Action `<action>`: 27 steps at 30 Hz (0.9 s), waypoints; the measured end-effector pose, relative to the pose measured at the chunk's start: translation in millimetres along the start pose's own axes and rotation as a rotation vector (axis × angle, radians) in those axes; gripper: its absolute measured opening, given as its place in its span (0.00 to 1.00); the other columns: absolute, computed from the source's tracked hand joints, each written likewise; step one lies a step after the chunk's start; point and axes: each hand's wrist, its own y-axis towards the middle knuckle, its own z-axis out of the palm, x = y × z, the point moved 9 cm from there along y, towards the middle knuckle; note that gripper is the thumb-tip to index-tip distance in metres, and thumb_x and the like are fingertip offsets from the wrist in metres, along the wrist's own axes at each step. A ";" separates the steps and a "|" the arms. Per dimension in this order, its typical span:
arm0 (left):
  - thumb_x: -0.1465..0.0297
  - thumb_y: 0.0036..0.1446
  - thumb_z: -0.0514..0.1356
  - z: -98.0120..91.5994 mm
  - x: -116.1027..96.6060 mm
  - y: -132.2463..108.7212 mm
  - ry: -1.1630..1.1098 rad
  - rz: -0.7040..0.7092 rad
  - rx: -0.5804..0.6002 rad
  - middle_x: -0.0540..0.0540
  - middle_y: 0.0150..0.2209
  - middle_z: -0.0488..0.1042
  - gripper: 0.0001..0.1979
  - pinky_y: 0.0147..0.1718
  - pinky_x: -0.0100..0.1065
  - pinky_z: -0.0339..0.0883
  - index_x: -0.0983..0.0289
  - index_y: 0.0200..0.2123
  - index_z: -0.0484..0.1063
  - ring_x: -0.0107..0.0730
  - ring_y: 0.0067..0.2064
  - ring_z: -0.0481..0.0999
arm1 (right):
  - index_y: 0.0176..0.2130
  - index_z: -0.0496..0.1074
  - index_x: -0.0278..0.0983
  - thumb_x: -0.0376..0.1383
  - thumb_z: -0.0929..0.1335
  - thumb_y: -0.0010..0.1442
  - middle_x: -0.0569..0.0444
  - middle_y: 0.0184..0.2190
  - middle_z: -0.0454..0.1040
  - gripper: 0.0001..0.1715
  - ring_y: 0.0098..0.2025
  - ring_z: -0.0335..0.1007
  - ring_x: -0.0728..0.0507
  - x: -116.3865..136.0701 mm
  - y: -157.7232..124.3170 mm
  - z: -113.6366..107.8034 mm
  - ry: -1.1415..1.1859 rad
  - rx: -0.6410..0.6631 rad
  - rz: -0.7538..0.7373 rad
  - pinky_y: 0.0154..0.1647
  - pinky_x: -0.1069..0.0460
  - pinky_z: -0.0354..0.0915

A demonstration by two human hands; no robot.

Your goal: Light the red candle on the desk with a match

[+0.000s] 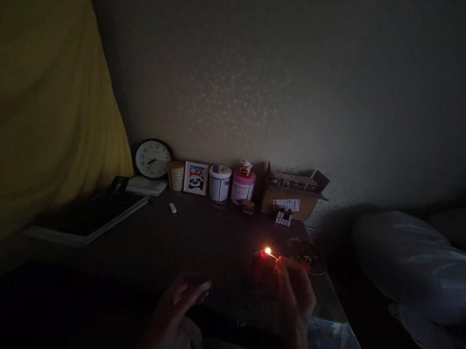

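A burning match [273, 256] is pinched between the thumb and fingers of my right hand [296, 288], its bright flame at the left end. Right by the flame is a small red thing [263, 254], perhaps a candle; the glare hides its shape, and I cannot tell whether they touch. My left hand [182, 298], lower and to the left, is closed around a small matchbox [206, 286], only one pale end of which shows. Beyond my right hand lies a round clear dish [317, 264] with a red item and small bits in it.
Along the wall stand a clock [153, 159], a panda picture frame [196, 179], a white canister [219, 183], a pink jar [242, 188] with a lucky cat figurine, and an open cardboard box [293, 197]. A yellow curtain [54, 103] hangs at left. Plastic bags [418, 267] bulge at right.
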 end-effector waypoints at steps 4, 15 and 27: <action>0.50 0.41 0.72 1.7 2.0 0.2 0.012 -0.010 0.029 0.53 0.37 0.81 0.22 0.44 0.35 0.72 0.59 0.34 0.80 0.42 0.43 0.79 | 0.32 0.78 0.37 0.49 0.75 0.48 0.52 0.32 0.80 0.19 0.37 0.74 0.42 0.9 1.1 -4.3 -0.016 -0.010 -0.006 0.37 0.50 0.68; 0.50 0.42 0.71 3.5 -4.9 -6.4 0.023 -0.027 0.027 0.52 0.38 0.80 0.21 0.45 0.36 0.71 0.58 0.34 0.80 0.43 0.45 0.78 | 0.30 0.77 0.37 0.49 0.77 0.42 0.54 0.30 0.79 0.20 0.35 0.73 0.43 -13.2 2.9 -0.3 0.079 -0.004 0.073 0.36 0.51 0.69; 0.50 0.44 0.71 2.9 2.0 -0.9 0.025 -0.020 0.045 0.52 0.38 0.79 0.22 0.45 0.35 0.70 0.59 0.35 0.78 0.41 0.44 0.78 | 0.29 0.77 0.38 0.47 0.77 0.44 0.55 0.31 0.79 0.18 0.37 0.73 0.43 -19.2 4.9 4.2 0.115 0.022 0.057 0.39 0.50 0.68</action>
